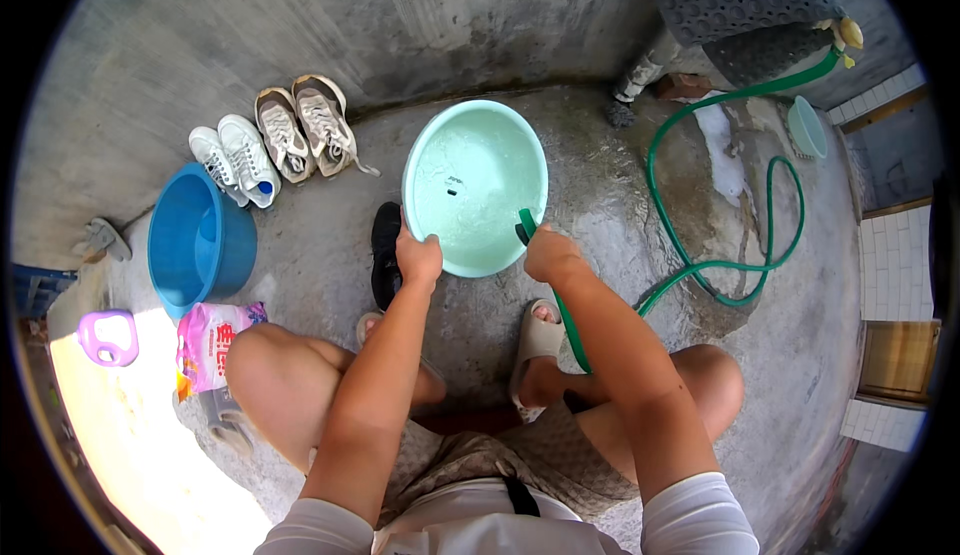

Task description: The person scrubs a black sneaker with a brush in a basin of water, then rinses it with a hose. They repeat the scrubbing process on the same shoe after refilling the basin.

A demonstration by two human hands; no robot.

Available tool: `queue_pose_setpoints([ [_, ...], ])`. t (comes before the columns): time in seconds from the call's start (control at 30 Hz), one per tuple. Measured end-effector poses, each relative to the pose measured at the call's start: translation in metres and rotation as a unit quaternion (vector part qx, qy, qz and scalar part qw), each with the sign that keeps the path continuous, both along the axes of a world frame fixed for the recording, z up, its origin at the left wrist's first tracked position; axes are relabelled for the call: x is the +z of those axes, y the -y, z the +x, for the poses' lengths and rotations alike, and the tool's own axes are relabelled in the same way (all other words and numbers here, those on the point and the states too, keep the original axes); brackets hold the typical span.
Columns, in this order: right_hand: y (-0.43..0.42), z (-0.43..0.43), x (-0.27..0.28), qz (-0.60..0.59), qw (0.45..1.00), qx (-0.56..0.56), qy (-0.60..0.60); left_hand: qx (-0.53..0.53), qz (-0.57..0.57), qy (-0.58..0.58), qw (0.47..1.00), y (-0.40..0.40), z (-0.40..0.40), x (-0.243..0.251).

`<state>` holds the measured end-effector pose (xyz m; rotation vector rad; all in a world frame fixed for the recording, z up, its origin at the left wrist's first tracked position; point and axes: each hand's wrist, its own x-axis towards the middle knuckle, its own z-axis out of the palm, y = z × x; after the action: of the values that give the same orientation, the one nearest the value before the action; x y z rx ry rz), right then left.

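A pale green plastic basin (475, 108) stands before me on the wet concrete, with clear, rippling water (487, 180) in it. My left hand (420, 258) grips the basin's near left rim. In my right hand (553, 256) is the end of a green hose (575, 337), its mouth over the basin's near right rim. A small dark mark or object shows at the basin's bottom; I cannot tell which. Just left of the basin a black shoe (385, 255) lies on the floor, partly hidden by my left hand and arm.
Left stand a blue basin (238, 255), white sneakers (244, 153), beige sneakers (322, 123), a pink printed bag (217, 345) and a purple-and-white bottle (109, 338). Hose loops (784, 262) lie right, running up to a tap (849, 33). A small green basin (807, 127) stands far right.
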<state>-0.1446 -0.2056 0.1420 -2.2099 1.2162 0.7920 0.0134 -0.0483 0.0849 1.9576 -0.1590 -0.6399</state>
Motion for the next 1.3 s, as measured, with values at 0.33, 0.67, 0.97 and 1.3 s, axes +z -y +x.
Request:
queue_pose_setpoints([
  [0.33,-0.027,0.004,-0.038,-0.039,0.985,0.047,0.16,-0.109,0.048,0.406,0.906,0.003,0.0,0.034],
  [0.67,-0.034,-0.007,-0.007,0.085,0.979,0.183,0.033,-0.035,0.033,0.361,0.931,0.02,0.012,-0.006],
  [0.97,-0.059,0.001,-0.001,0.146,0.964,0.217,0.05,-0.019,0.109,-0.221,0.969,-0.022,0.017,-0.052],
  [1.3,-0.106,0.024,-0.024,0.136,0.952,0.269,0.057,0.286,0.038,-0.338,0.896,-0.073,0.048,-0.137],
])
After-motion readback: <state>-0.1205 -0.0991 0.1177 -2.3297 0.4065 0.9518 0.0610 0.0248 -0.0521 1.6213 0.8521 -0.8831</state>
